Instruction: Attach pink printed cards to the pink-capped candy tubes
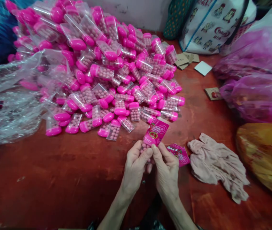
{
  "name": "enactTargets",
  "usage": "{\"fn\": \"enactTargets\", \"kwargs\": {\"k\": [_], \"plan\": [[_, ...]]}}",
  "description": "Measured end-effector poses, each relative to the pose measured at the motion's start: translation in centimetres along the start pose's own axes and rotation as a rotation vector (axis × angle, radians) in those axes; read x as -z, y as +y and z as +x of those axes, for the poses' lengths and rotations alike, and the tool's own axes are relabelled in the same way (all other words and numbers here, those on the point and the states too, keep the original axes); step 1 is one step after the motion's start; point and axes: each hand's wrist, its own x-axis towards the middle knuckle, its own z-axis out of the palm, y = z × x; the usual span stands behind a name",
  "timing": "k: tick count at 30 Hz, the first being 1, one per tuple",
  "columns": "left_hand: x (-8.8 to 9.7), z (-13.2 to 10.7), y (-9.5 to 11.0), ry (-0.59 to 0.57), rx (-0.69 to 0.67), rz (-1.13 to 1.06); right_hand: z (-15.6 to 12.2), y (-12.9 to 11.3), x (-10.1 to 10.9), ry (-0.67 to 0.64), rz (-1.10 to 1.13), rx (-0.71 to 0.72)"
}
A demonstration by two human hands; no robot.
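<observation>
Near the middle of the table, my left hand (134, 164) is closed around a small clear candy container (144, 147) with round pink candies inside. A pink printed label (157, 130) stands up over the container, pinched in the fingers of my right hand (167, 167). Both thumbs press from the front, close together. How far the label overlaps the container is partly hidden by the fingers. Beside my right hand lie more pink printed labels (179, 155). Beyond my hands rises a large heap of candy containers (102, 72) with bright pink caps.
A crumpled pale cloth (218, 164) lies right of the labels on the red table (66, 179). Pink plastic bags (255, 76) and a yellow bag (265, 156) line the right side. Clear plastic wrapping (13, 111) spreads at left. A printed white bag (207, 28) stands behind.
</observation>
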Motion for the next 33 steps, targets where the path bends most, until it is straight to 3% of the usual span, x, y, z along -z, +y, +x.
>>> {"fn": "enactTargets", "kwargs": {"k": [4,7,11,17,26,33], "plan": [[0.2,0.1,0.1,-0.05,0.04,0.091,0.9,-0.7,0.8,-0.096,0.159,-0.083],[0.3,0.0,0.1,-0.099,0.055,0.253,1.6,-1.7,1.0,-0.037,0.15,-0.107],[0.1,-0.1,0.3,-0.061,0.033,0.324,1.7,-2.0,0.5,0.063,0.126,-0.125],[-0.3,-0.1,0.1,-0.011,0.017,0.292,1.0,-1.2,0.1,-0.022,0.164,-0.242],[-0.1,0.0,0.8,-0.061,0.031,0.379,2.2,-2.5,2.4,0.063,0.219,-0.189],[0.0,-0.3,0.9,-0.063,0.003,0.377,1.6,-1.8,1.8,0.056,0.155,-0.152]]}}
